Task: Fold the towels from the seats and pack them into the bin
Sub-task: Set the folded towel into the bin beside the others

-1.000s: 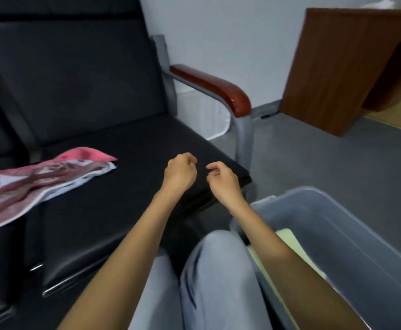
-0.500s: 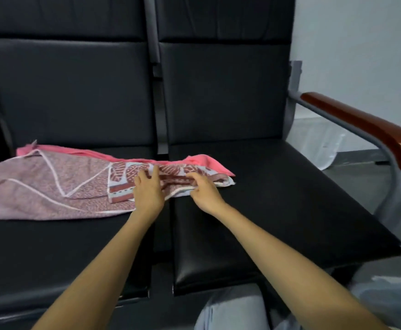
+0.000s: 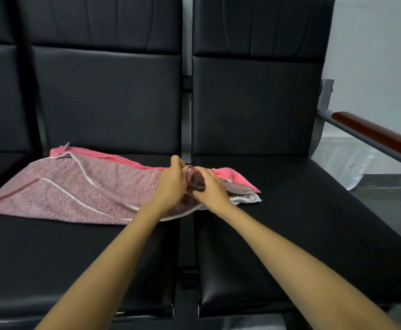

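Observation:
A speckled pink towel (image 3: 75, 189) with white stripes lies spread over the middle black seat (image 3: 52, 253), its right end reaching onto the right seat (image 3: 302, 222). Under it, a brighter pink towel (image 3: 113, 158) shows along the back edge and at the right end. My left hand (image 3: 171, 182) and my right hand (image 3: 209, 186) are close together at the towel's right end, both pinching a bunched, lifted fold of the speckled cloth between them. The bin is out of view.
The row of black padded seats has tall backrests (image 3: 254, 103). A grey metal armrest with a brown wooden top (image 3: 380, 136) ends the row at the right. Beyond it are a pale wall (image 3: 373, 55) and grey floor (image 3: 385, 198).
My view swung left from the bin and the right seat to the towels. Both hands reached onto the towel's right end, then gathered and lifted a fold of it.

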Motion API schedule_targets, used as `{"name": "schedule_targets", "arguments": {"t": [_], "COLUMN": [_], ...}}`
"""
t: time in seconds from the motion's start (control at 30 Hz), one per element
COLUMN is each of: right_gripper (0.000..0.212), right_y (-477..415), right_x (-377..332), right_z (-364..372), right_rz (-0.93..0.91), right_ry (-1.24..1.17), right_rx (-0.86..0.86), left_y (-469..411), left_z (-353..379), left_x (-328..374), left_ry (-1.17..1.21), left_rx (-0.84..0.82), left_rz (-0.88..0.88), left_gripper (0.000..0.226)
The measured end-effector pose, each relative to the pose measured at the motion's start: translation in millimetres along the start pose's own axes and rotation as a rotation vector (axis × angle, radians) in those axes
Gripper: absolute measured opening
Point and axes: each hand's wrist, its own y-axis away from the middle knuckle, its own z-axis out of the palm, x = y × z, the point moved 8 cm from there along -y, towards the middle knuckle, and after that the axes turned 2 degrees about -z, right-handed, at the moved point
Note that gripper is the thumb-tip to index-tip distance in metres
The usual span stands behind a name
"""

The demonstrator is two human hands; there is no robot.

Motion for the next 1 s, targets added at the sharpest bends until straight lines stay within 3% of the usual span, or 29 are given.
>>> {"name": "schedule_targets", "arguments": {"t": [0.1,0.2,0.23,0.3,0.33,0.4,0.5,0.63,0.77,0.83,0.87,0.93,1.0], "right_gripper": [0.021,0.031,0.033,0.035,0.036,0.043,0.052,0.034,0.021,0.025,0.025,0.021,0.033], "right_y": [1,8,11,18,20,29,44,68,86,101,105,118,137], "right_x": [2,28,37,50,57,74,105,128,119,115,114,125,142], "right_z": [-20,-52,-60,-77,-83,-105,-139,-180,-192,-205,-212,-246,-280], "right_rz": [0.117,0.316,0.367,0.423,0.437,0.476,0.569,0.623,0.540,0.489,0.485,0.520,0.598], "right_ry": [0.013,-0.217,-0.323,-0.433,-0.454,-0.476,-0.500,-0.491,-0.272,-0.282,-0.308,-0.306,-0.252], "right_rx": [0.058,0.191,0.223,0.236,0.233,0.280,0.358,0.416,0.266,0.240,0.285,0.533,0.747], "left_y": [-2,1,5,11,10,8,7,5,9,17,20,29,42], "left_z": [-8,1,7,20,22,25,33,51,88,121,135,163,190], "left_x": [11,-3,-7,-20,-28,-24,-1,44,102,144,159,189,204], "left_ry": [0.166,0.352,0.294,-0.106,-0.314,-0.486,-0.398,-0.246,0.028,0.148,0.183,0.339,0.495], "left_rx": [-0.002,-0.192,-0.286,-0.389,-0.374,-0.301,-0.259,-0.265,-0.383,-0.431,-0.430,-0.454,-0.582], "left_rz": [-0.040,-0.096,-0.087,-0.044,-0.021,0.030,0.085,0.060,0.058,0.082,0.088,0.069,-0.015], "left_gripper": [0.020,0.036,0.049,0.082,0.084,0.060,0.019,0.020,0.033,0.032,0.030,0.022,0.014]}}
